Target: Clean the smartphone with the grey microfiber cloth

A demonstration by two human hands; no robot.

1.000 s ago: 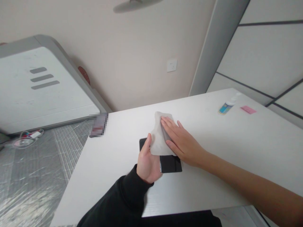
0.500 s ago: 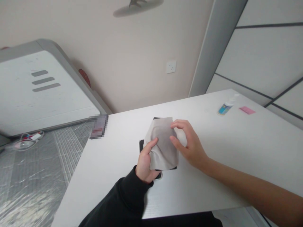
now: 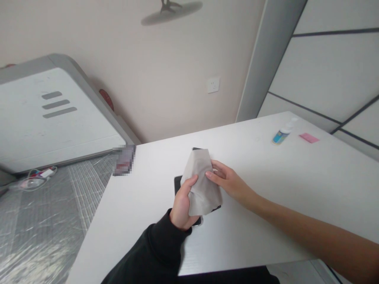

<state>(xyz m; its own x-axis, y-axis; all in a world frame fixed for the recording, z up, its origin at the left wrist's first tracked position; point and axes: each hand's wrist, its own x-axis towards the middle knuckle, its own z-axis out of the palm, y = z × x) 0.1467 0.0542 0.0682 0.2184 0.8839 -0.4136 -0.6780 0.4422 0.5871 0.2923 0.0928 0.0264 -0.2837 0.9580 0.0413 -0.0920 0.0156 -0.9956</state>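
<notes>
Left hand [image 3: 181, 205] curled, fingers gripping grey microfibre cloth [image 3: 203, 185] wrapped over black smartphone [image 3: 178, 185]; right hand [image 3: 229, 185] fingers half-bent against cloth's edge, grip unclear; all above white table [image 3: 133, 221].

White tabletop [image 3: 237, 244]. Far right: small bottle with a blue label [image 3: 281, 136] lying on its side, just beside a pink rectangular pad [image 3: 309, 137]. Left edge: flat object [image 3: 123, 159], pixelated and unreadable. Centre: black phone [image 3: 178, 184], mostly hidden.

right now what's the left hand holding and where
The left hand holds a grey cloth by its left edge, over a black phone; the cloth hides any grip on the phone.
</notes>
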